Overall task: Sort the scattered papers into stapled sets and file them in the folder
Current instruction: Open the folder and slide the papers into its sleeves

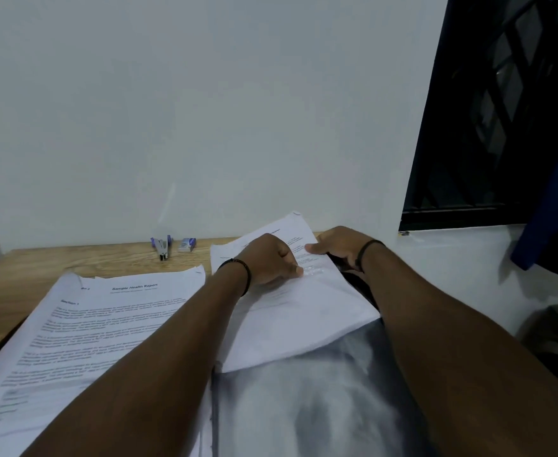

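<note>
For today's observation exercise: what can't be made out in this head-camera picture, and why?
- Body text of the left paper stack: blurred.
- Sheets under both hands: print partly covered by the left hand and right hand.
- Whether these sheets are stapled: not visible.
- Label on the small box beside the stapler: too small.
- Folder: not identifiable.

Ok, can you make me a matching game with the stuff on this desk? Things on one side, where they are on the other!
Things:
1. stapler
2. staple box
3. Sample Health Report stack
4. right-hand paper set

Places:
A. under both hands
B. front left of the desk, lying flat
C. by the wall, right of the stapler
D. by the wall, furthest left of the small items

Pairs: 1-D, 2-C, 3-B, 4-A

The left hand presses on that set; the right hand holds its far edge.
</note>
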